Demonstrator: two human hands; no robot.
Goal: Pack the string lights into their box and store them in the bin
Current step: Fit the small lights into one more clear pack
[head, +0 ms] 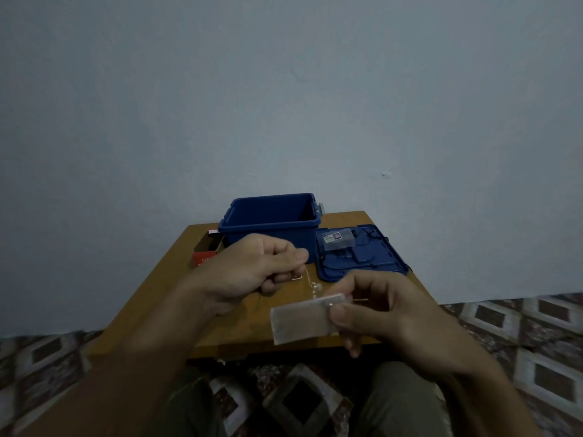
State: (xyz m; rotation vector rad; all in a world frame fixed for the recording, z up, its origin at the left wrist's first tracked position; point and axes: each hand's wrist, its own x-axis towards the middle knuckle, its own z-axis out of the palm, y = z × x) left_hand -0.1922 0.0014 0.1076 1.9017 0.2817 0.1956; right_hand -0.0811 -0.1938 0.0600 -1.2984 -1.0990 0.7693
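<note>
Above the table (pixel 176 288) — right hand (pixel 378 313) pinching a card (pixel 301 320), left hand (pixel 252 269) pinching the string lights (pixel 315 287); red box (pixel 206 255) and bin (pixel 271 222) both open — winding under way, packing not begun.

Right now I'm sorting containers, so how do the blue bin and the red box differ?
The blue bin stands upright at the table's back, mouth upward, lid off beside it; the red box lies left of it, end flap open. The bin is larger and plastic-looking; the box looks like cardboard. Both are open, and no lights show inside either.
</note>
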